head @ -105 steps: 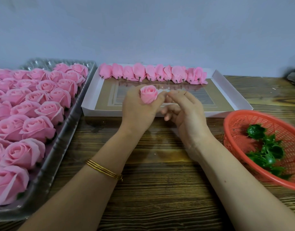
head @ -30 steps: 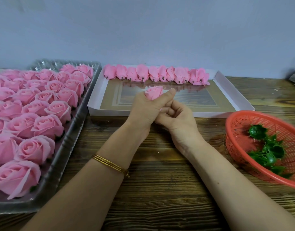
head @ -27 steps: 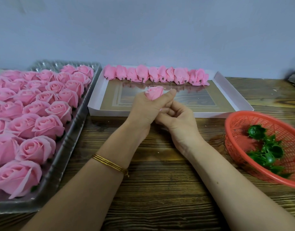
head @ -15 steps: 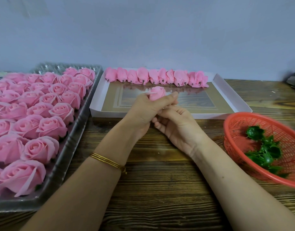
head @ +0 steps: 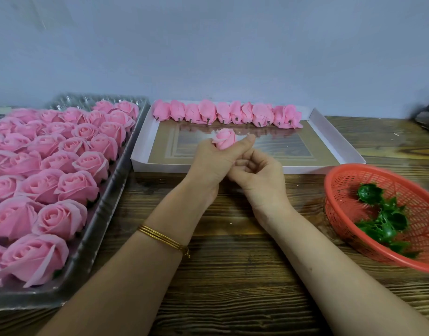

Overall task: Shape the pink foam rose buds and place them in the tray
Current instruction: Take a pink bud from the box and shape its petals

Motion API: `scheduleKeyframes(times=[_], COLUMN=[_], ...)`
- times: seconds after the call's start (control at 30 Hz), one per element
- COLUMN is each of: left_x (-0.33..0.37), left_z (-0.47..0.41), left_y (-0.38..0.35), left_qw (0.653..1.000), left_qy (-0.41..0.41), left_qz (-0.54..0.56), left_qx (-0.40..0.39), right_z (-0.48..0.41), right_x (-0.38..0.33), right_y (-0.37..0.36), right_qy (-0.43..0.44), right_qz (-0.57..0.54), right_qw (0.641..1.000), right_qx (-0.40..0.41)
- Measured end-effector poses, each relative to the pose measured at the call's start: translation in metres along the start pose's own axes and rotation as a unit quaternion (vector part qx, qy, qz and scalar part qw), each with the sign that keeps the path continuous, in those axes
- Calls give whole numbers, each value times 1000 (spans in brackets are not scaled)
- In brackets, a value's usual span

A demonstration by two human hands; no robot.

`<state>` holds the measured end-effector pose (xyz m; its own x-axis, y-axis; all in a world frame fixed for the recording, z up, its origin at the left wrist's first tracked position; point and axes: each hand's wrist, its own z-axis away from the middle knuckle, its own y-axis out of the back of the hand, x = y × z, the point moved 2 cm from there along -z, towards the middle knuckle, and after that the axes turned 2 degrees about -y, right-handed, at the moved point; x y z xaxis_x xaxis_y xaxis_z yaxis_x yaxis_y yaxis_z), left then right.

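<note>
Pink foam rose bud point(head: 224, 141) is upright in left grip point(head: 212, 163), thumb and fingers curled round it, seen against white cardboard tray point(head: 160, 169) at 12 o'clock. Right grip point(head: 257, 177) curled, touching left at its 3 o'clock; can't tell if it holds anything.

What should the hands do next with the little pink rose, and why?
Probably lay the bud in the white tray beside the row of buds: the left hand grips it over the tray, the right hand curls beneath, and it looks rolled tight.
</note>
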<state>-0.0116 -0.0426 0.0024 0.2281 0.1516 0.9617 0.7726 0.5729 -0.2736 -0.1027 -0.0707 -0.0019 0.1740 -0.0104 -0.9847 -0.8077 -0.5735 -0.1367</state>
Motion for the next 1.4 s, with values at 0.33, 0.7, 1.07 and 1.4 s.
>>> scheduleKeyframes(times=[0.33,0.7,1.07,1.4], left_x=[9,4,5,11], left_z=[2,1,1,3], left_y=[2,1,6,5], left_qw=[996,999,996,978], left_qy=[26,36,-10,-163], left_qz=[-46,-3,-67,-130], left_qx=[-69,-24,-66,-10], right_z=[-6,-5,-6,-9], right_x=[3,9,3,-2], right_y=[0,1,3,7], right_qy=[-116,-57,-108,-36], right_qz=[-134,-68,-141,-116], right_qw=[979,996,979,992], right_qx=[-102,-33,-102,25])
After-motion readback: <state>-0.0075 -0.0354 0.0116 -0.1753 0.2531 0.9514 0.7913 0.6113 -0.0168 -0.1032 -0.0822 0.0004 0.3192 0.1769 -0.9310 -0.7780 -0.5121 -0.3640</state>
